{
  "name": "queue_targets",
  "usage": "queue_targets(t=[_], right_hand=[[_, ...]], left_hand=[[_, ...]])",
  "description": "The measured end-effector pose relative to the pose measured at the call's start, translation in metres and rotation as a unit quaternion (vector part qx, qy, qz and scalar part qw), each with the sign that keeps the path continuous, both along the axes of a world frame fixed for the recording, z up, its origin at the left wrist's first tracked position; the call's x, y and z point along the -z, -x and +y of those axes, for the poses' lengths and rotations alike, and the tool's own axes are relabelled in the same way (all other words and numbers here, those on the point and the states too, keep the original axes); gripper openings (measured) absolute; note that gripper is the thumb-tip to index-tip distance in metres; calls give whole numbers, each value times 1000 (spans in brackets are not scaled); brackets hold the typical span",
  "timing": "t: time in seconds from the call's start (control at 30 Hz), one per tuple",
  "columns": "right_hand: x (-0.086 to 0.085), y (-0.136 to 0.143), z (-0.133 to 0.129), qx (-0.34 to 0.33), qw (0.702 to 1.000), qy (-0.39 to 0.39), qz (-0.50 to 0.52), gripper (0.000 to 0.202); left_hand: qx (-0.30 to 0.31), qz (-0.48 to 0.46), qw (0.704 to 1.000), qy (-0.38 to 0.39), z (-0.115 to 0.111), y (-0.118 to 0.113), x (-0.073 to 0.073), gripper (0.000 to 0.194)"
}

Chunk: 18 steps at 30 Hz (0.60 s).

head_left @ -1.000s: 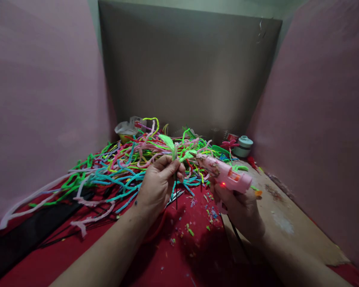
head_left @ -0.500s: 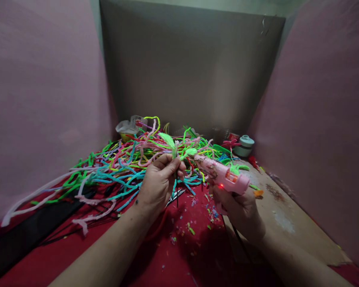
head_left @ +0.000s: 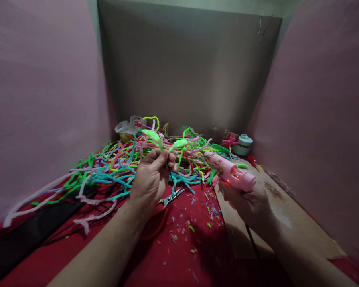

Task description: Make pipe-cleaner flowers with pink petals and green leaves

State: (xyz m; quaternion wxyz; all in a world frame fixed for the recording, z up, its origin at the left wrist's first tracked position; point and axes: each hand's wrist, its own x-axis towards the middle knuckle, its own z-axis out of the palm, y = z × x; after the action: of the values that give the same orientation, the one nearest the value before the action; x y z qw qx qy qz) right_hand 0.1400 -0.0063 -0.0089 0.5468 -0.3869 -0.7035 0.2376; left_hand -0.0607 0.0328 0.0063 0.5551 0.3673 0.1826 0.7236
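Observation:
Between the thumb and fingers of my left hand [head_left: 152,175] is a pipe-cleaner flower stem [head_left: 171,175], thin and dark below the grip. Two bright green fuzzy leaves [head_left: 152,135] spread from its top, one to each side. My right hand [head_left: 248,203] is wrapped round a pink hot glue gun [head_left: 231,171], its nozzle pointing up and left, apart from the leaves. A small red light glows on the gun. Below my left hand lies a pair of scissors [head_left: 172,196], blades towards the right, handles partly hidden.
A tangled heap of coloured pipe cleaners [head_left: 119,175] spreads behind my hands. Fuzzy scraps [head_left: 191,227] litter the red cloth [head_left: 167,263]. To the right are a stained board [head_left: 299,235] and a pale green lidded pot [head_left: 243,145]. A plastic tub [head_left: 126,129] stands back left.
The glue gun has moved right, away from the leaves. My left hand has shifted left with the stem, uncovering more of the scissors.

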Motion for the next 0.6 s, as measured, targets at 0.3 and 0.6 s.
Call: queue_targets(t=[0.3, 0.6], right_hand=[[36, -113, -14, 282, 901, 7, -329, 35], [50, -153, -26, 307, 822, 147, -456, 47]], left_hand=[[7, 29, 999, -12, -3, -3, 1, 13], [17, 32, 999, 12, -3, -5, 3, 11]])
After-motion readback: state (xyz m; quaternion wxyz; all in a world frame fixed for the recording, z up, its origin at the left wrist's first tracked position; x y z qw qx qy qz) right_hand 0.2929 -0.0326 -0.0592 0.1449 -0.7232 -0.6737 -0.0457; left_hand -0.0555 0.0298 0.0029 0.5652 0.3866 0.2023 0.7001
